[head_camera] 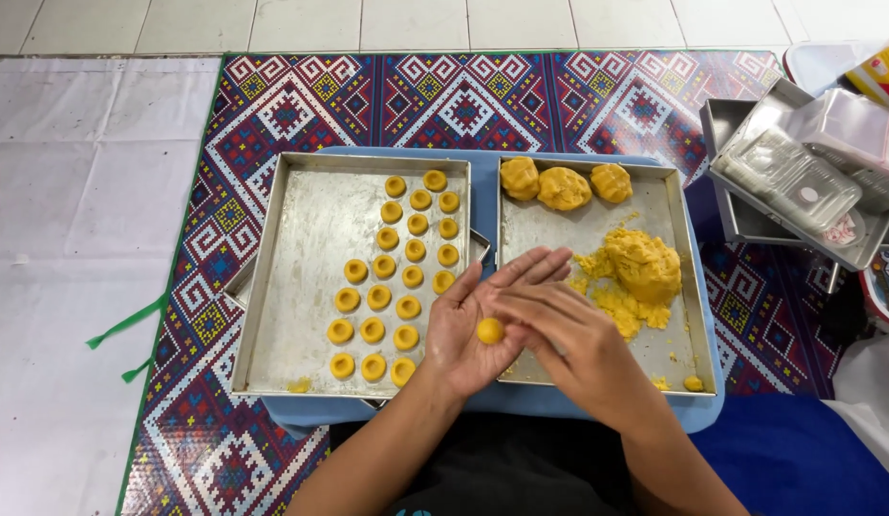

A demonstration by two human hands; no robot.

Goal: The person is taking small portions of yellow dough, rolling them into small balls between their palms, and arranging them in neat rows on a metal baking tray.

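A small dough ball (490,331) is cradled on the open left hand (478,330) under the flat right hand (568,339), between two trays, and could be flattened by heavy pressing.

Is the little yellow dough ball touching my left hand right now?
Touching. The head view shows the dough ball resting directly on the open palm of the left hand, with no gap beneath it.

A yellow and red printed package (882,72) is poking in at the top right corner, cut off by the frame edge. Just below it, clear plastic lidded containers (793,172) are lying stacked in a square metal tray (750,225).
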